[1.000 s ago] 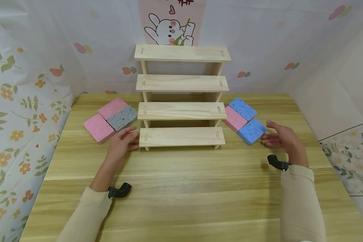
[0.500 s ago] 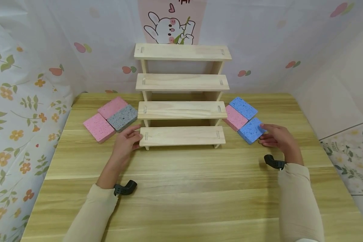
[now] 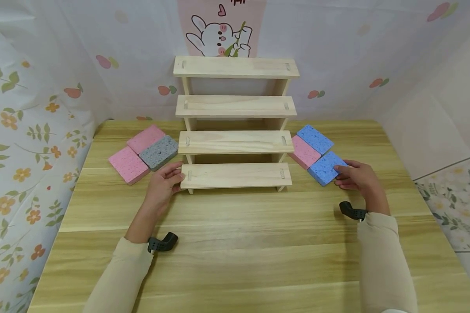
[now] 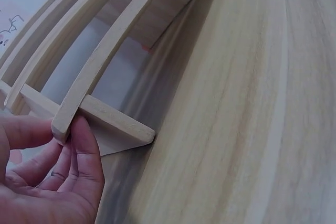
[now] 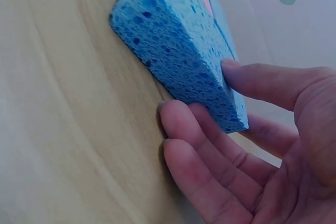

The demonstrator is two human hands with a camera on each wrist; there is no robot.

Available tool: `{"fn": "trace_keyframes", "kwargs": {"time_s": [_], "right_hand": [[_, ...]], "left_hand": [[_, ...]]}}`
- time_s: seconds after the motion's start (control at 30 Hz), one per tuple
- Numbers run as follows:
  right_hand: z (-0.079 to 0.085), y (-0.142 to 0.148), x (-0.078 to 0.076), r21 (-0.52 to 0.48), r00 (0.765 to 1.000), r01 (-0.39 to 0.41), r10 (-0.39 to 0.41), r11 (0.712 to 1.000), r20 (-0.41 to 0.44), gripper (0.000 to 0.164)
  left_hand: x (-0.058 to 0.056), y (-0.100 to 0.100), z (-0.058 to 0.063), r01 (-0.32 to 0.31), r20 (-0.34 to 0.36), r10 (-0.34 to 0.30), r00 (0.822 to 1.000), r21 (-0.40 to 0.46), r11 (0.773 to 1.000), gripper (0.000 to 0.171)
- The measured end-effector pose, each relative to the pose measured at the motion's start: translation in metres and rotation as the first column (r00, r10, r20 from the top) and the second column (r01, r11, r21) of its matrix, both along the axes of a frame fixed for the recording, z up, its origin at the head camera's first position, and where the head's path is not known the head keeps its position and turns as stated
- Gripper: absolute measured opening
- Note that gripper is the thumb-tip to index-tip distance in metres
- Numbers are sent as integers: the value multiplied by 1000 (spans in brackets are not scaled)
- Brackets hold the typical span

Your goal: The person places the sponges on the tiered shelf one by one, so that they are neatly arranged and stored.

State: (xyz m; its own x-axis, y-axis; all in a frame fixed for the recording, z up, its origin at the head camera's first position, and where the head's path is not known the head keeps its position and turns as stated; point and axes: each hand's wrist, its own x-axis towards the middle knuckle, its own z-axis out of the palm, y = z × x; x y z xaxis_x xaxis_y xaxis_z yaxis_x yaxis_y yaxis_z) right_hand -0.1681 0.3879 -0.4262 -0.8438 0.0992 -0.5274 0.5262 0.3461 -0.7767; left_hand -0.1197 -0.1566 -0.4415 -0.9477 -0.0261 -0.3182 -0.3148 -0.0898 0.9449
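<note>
At the middle of the table stands a stepped wooden shelf. My left hand pinches the left end of its lowest board between thumb and fingers, as the left wrist view confirms at the board end. On the right, my right hand grips the near corner of a blue sponge. Its thumb presses on the top face while the fingers lie at the lower edge. That sponge still lies beside a pink sponge and a second blue sponge.
Left of the shelf lie two pink sponges, one nearer and one farther, with a grey sponge against them. A floral cloth hangs along the left side. Behind the shelf is a patterned backdrop.
My left hand has moved right and taken hold of the lowest board's end. The right hand has moved left onto the near blue sponge, its thumb now on top.
</note>
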Motion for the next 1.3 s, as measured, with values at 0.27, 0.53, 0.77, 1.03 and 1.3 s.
{"fn": "trace_keyframes", "kwargs": {"time_s": [0.27, 0.53, 0.77, 1.03, 1.3], "right_hand": [[3, -6, 7, 87, 998, 37, -32, 996, -56, 82], [6, -9, 9, 94, 991, 100, -90, 991, -101, 83], [5, -8, 13, 69, 982, 120, -108, 990, -156, 80], [6, -6, 17, -170, 963, 168, -199, 971, -180, 36], [4, 0, 21, -397, 937, 180, -280, 900, -209, 30]], "left_hand": [[-1, 0, -1, 7, 4, -7, 1000, -10, 1000, 45], [1, -1, 0, 17, 7, -17, 1000, 42, 999, 47], [1, -1, 0, 24, -1, -24, 1000, 45, 999, 48], [-1, -2, -1, 21, 10, -22, 1000, 88, 996, 48], [0, -3, 4, 18, 29, -21, 999, 99, 995, 48]]}}
